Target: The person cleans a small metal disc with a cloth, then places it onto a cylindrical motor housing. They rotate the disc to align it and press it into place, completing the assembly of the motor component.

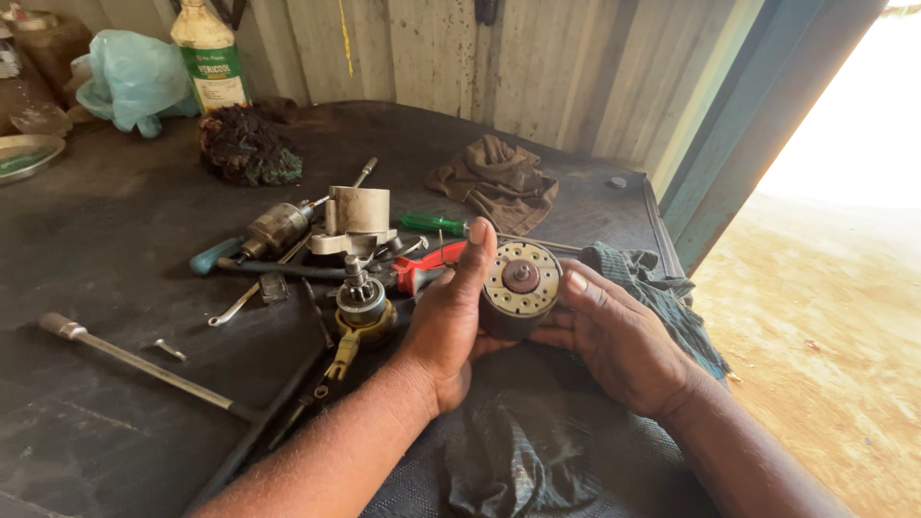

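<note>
Held up between both hands near the bench's (115, 221) front edge, toward its right side: a round motor part (519, 285), dark drum body with a pale perforated end plate and a brownish hub facing the camera. Left hand (449, 321) wrapped around the drum's left flank, thumb stretched up along the rim and tipped at the top, palm turned inward, forearm running in from the lower left. Right hand (619, 336) cupped under and behind the right flank, thumb pressed on the right rim, fingers curled out of sight beneath, forearm coming in from the lower right. Both closed on the part, lifted clear of the surface. Directly below, a dark cloth (518, 451) draped over the front edge; behind the right hand, a green checked rag (662, 288) bunched at the right edge. Just left of the left hand, red-handled pliers (422, 267), a small geared shaft piece (360, 297) standing upright, and a yellow connector (342, 355). Further toward the middle, a grey cylindrical housing (360, 213), a green-handled screwdriver (434, 223), a teal-handled tool (216, 255). Along the left front, a long metal bar (134, 363). Toward the back edge, a brown rag (499, 180), a dark wad of waste (245, 146), a bottle (211, 53) and a pale blue bag (129, 79) at the back left corner.
</note>
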